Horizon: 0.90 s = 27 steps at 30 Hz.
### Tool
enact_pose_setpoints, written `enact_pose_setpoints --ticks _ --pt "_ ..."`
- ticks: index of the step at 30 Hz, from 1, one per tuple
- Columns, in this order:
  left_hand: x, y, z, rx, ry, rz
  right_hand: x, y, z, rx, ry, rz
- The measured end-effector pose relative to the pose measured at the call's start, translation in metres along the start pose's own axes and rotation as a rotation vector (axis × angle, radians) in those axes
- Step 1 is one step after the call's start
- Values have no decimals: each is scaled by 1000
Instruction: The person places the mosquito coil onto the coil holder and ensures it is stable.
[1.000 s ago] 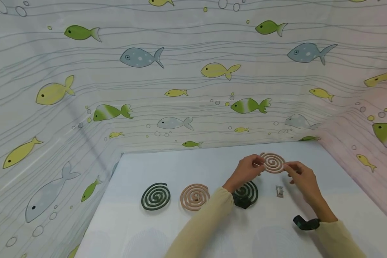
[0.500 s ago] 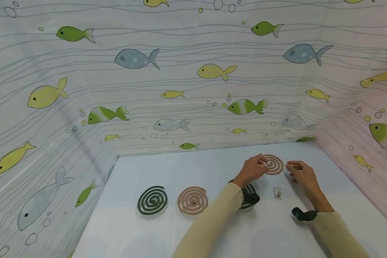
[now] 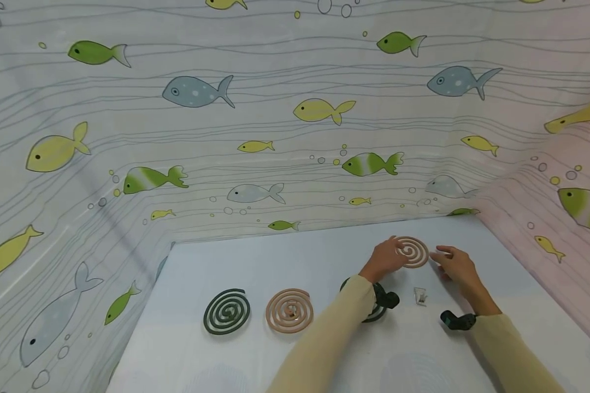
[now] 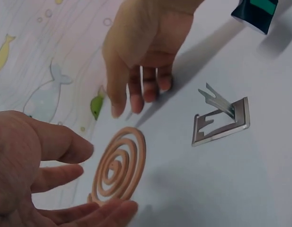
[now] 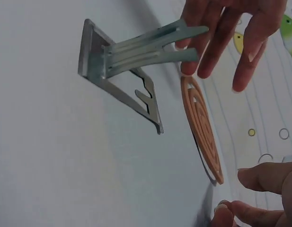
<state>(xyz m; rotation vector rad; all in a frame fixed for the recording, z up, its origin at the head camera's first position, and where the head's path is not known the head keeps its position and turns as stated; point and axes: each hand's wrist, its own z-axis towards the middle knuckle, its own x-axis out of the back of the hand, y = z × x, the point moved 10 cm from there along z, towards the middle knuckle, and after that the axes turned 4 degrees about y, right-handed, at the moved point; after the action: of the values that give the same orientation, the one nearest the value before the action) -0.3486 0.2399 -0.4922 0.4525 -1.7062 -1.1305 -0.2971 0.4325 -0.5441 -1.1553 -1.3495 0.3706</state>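
Note:
A brown mosquito coil (image 3: 411, 252) lies at the far right of the white table. My left hand (image 3: 387, 260) reaches over its left side, fingers fairly straight, fingertips at the coil's edge in the right wrist view. Whether they press on it I cannot tell. To the right of the coil, my right hand (image 3: 458, 267) hovers with loosely bent fingers and holds nothing. Nearer than the coil sits a small metal coil stand (image 5: 131, 61), its forked prongs bent up from the flat frame. Below my left wrist, a dark green coil (image 3: 376, 315) is partly hidden.
Further left on the table (image 3: 246, 262) lie another dark green coil (image 3: 228, 312) and a brown coil (image 3: 290, 311) with a small metal piece at its middle. A fish-patterned curtain (image 3: 255, 169) rises behind the table and along its sides.
My right hand has let go of the brown coil's right edge and drawn slightly away. My left hand has changed from gripping the left edge to reaching over it with looser fingers.

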Motion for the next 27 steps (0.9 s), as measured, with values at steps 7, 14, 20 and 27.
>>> enact_pose_setpoints --ticks 7,14,20,27 --pt "-4 2 2 16 -37 39 -2 3 8 2 1 -87" --pt "-6 -3 4 30 -37 72 -4 -1 8 27 -23 -104" --pt "-4 -11 7 64 -8 40 -6 -6 6 36 -51 -107" --pt "-3 -12 7 60 -3 8 -9 -7 9 20 -57 82"
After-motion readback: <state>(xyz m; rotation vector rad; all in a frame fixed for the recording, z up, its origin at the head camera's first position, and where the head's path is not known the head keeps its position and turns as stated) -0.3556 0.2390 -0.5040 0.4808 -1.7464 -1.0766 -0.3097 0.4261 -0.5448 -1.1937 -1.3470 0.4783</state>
